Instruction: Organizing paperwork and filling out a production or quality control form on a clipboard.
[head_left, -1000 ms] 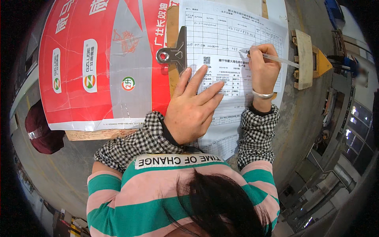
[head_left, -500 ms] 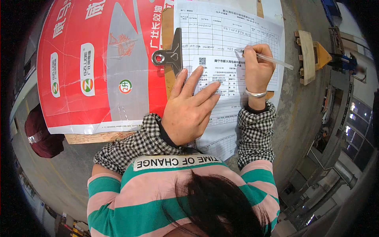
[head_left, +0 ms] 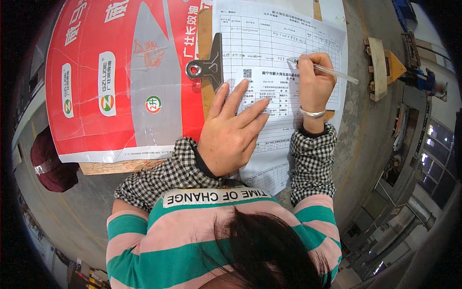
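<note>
Since the earlier frame, your right hand (head_left: 315, 82) has shifted slightly left along the form row. Red printed sack (head_left: 125, 77) lies left of the paper form (head_left: 284, 43), which sits under the metal clip (head_left: 208, 67). Your left hand (head_left: 231, 130) rests flat, fingers released, on the form. Your right hand grips the clear pen (head_left: 332, 72), tip on the form

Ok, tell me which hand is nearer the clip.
Left. The left hand lies flat on the form, fingertips just below-right of the clip. The right hand, holding the pen, is farther right.
</note>
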Action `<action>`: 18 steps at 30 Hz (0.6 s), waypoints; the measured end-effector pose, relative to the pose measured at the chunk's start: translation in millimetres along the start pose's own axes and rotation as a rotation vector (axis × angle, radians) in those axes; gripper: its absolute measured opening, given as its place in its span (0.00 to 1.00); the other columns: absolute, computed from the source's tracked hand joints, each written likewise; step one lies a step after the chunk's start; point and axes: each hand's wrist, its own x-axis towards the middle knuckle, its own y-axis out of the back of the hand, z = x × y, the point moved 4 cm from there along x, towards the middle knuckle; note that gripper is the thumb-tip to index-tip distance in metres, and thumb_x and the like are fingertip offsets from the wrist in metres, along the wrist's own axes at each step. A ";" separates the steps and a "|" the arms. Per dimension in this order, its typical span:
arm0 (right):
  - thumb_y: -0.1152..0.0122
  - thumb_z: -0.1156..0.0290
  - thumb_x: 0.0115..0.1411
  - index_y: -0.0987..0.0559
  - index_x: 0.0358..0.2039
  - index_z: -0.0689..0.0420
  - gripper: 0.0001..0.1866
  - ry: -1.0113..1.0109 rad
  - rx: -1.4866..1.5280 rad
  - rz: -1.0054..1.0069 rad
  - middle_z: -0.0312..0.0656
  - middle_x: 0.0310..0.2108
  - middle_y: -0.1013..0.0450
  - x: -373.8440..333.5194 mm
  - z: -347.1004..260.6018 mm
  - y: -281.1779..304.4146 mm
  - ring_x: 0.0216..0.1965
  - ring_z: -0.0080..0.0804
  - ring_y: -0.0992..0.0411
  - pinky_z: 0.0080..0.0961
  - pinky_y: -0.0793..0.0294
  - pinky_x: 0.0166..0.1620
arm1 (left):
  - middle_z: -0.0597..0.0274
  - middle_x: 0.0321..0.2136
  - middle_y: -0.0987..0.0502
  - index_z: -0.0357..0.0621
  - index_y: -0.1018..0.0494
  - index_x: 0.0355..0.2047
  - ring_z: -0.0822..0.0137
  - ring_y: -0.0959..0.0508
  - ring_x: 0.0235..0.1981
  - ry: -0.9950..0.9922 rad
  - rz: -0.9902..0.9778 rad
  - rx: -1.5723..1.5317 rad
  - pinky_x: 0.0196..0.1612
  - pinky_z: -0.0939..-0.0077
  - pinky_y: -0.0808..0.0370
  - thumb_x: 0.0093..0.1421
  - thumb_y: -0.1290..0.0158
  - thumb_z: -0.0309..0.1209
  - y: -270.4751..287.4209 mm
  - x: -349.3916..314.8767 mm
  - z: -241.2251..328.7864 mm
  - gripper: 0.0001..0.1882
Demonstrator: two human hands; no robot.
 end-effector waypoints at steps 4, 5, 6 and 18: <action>0.44 0.77 0.51 0.30 0.21 0.62 0.06 0.009 -0.036 0.003 0.32 0.15 0.33 0.0 -1.0 0.6 0.17 0.14 0.39 0.15 0.41 0.20 | 0.60 0.49 0.31 0.40 0.25 0.38 0.47 0.41 0.58 0.001 -0.009 -0.007 0.60 0.48 0.51 0.44 0.48 0.26 0.5 0.0 0.1 0.17; 0.44 0.77 0.51 0.30 0.21 0.62 0.06 0.012 -0.038 0.006 0.32 0.15 0.33 0.0 -0.2 1.0 0.17 0.14 0.39 0.15 0.41 0.20 | 0.60 0.49 0.31 0.40 0.25 0.38 0.47 0.41 0.58 0.000 -0.007 -0.007 0.60 0.48 0.51 0.44 0.48 0.26 0.8 0.0 0.1 0.17; 0.44 0.77 0.51 0.29 0.21 0.62 0.06 0.014 -0.040 0.009 0.32 0.15 0.33 -0.1 0.3 1.1 0.17 0.14 0.39 0.15 0.41 0.20 | 0.60 0.49 0.31 0.40 0.26 0.38 0.47 0.41 0.58 0.000 -0.013 -0.008 0.60 0.48 0.51 0.44 0.48 0.26 0.9 -0.3 0.0 0.17; 0.43 0.77 0.52 0.29 0.21 0.62 0.06 0.066 -0.036 -0.015 0.32 0.15 0.32 -0.4 -1.5 -1.7 0.17 0.14 0.38 0.15 0.40 0.20 | 0.60 0.49 0.31 0.40 0.26 0.38 0.47 0.42 0.58 -0.001 -0.020 0.002 0.60 0.48 0.51 0.45 0.48 0.27 1.8 0.0 0.5 0.17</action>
